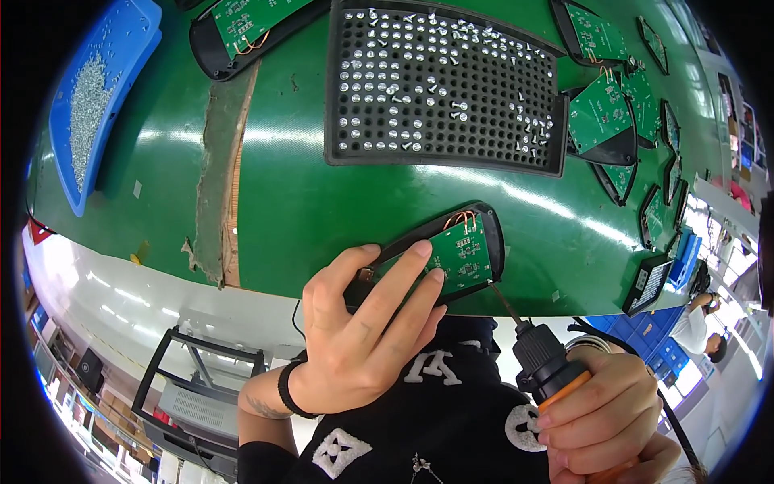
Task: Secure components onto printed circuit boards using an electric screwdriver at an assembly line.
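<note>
Screws [89,113] are lying heaped in a blue tray [133,32] at the far left of the green surface [290,194]. To the tray's right, a torn brown strip [219,169] is running across the surface from back to front. At the strip's back end, a black case holding a green board [246,20] is resting at an angle, partly cut off by the view. Over the near edge, the left hand [355,331], wearing a dark bracelet [289,391] at the wrist, is spreading its fingers apart and pressing them across the work case [498,242]. That case is lying slantwise on the surface by the near edge, and copper wires [461,216] are looping at the far side of its board [466,254]. Behind it, well apart, a black rack [468,145] is holding screws in many holes, while others are lying loose on top. A driver [538,351] is slanting up to the work case, its tip appearing to touch the near right corner. The right hand [605,411] is clamping its fingers around the driver's body. Farther right, more boards [601,113] are lying grouped in black cases, some overlapping, and a black box [647,284] is sitting near the edge.
</note>
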